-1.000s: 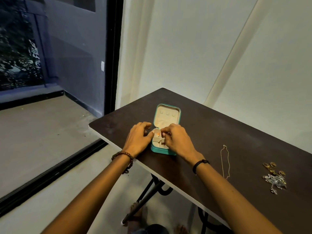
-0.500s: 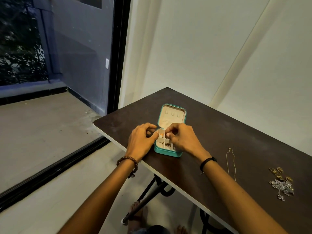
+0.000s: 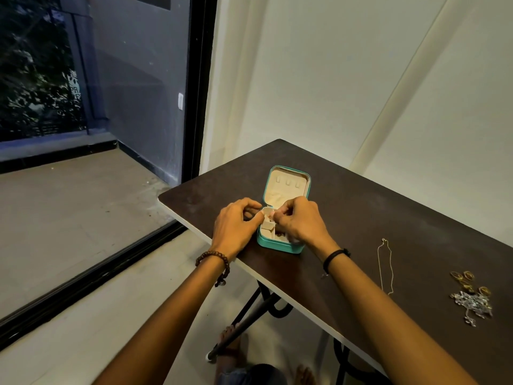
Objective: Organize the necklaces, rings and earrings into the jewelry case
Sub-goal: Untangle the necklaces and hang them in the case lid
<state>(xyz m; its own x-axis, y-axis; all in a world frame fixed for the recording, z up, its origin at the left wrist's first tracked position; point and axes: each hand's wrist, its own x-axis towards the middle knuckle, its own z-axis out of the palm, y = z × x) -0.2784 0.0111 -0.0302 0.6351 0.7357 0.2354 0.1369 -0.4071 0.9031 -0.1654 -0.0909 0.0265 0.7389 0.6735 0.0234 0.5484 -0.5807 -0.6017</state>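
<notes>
Head-camera view down at a dark table [image 3: 388, 212] against a white wall. A small teal jewelry case [image 3: 287, 187] lies open near the table's left end. Its lid leans back, and the cream lining shows three empty hooks.

Both hands work over the case's tray. The left hand [image 3: 236, 226] is at the case's left wall, its fingers curled and its thumb on the rim, so its grip appears to steady the case. The right hand [image 3: 301, 220] hovers over the tray with its fingertips drawn into a narrow pinch. Whether that grip holds a piece cannot be told, as anything there is too small to see. Something small and dark shows in a near compartment, but it cannot be identified.

Most of the jewelry lies outside the case. A thin gold necklace [image 3: 385, 265] is stretched out on the table to the right of the right wrist. Well apart, toward the right edge, sit several gold rings [image 3: 466, 279]. Just near of them is a tangled silver heap [image 3: 472, 304], possibly chains or earrings.

The task looks to be at an early stage, with perhaps one small piece being seated. The necklace, the rings and the silver heap are all left to sort.
</notes>
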